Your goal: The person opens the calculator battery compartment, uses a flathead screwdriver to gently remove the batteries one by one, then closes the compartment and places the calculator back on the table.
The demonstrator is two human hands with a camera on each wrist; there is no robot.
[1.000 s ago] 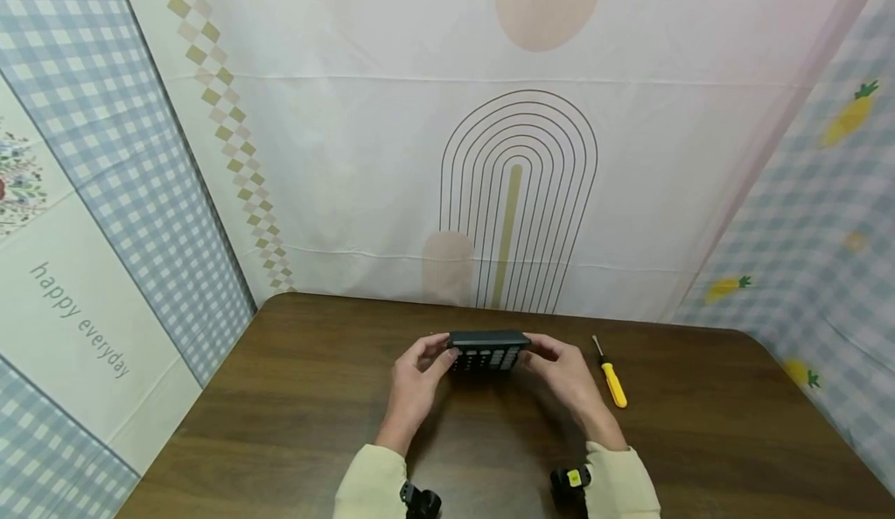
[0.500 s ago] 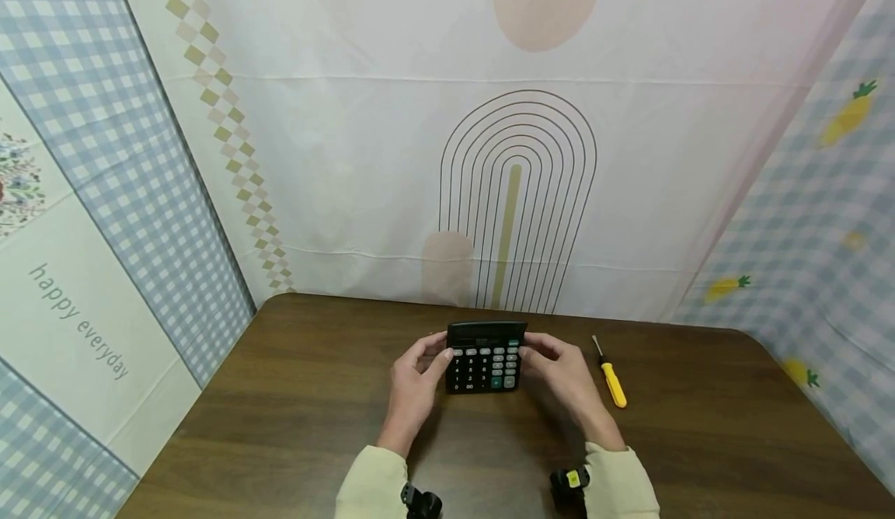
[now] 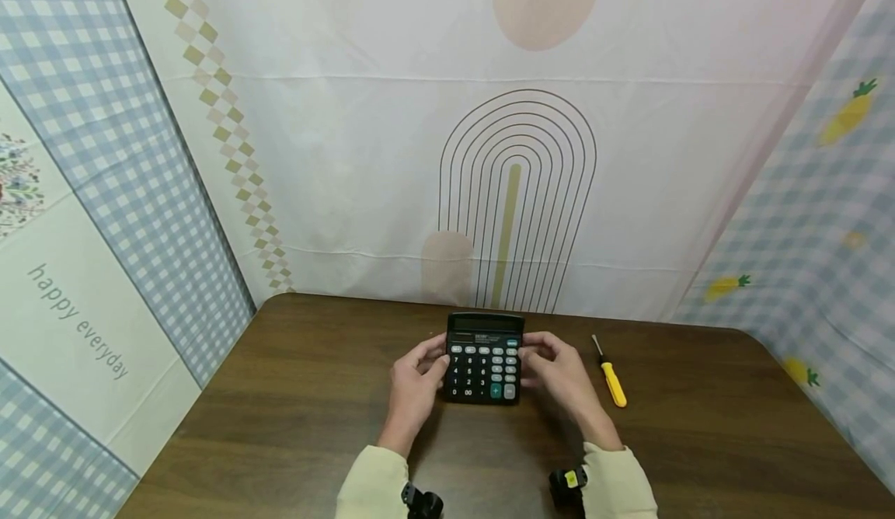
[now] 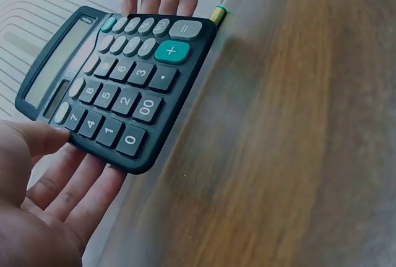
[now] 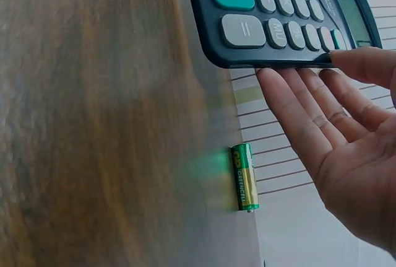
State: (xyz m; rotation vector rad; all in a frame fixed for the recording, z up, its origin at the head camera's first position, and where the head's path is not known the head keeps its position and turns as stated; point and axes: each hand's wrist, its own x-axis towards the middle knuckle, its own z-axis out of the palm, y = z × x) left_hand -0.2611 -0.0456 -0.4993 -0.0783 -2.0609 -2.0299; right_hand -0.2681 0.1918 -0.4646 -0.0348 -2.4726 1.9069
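Note:
A black calculator point(image 3: 484, 360) is held up off the table between both hands, its keys and display facing the head camera. Along its left edge the left hand point(image 3: 412, 391) pinches it, thumb at the front edge and fingers behind. The right hand point(image 3: 562, 375) grips the opposite edge in the same way. In the left wrist view the calculator point(image 4: 117, 87) shows its number keys and a green plus key. A green and gold battery point(image 5: 245, 177) appears below the right hand point(image 5: 346, 137) in the right wrist view; I cannot make it out in the head view.
A screwdriver point(image 3: 612, 379) with a yellow handle lies on the brown wooden table point(image 3: 294, 402), right of the right hand. Behind the table hangs a pale patterned cloth point(image 3: 349, 177). Checked blue cloth point(image 3: 790, 270) borders the right side.
The calculator has tilted from nearly edge-on to face the head camera, so its keys and display now show fully. Both hands keep their hold in nearly the same place.

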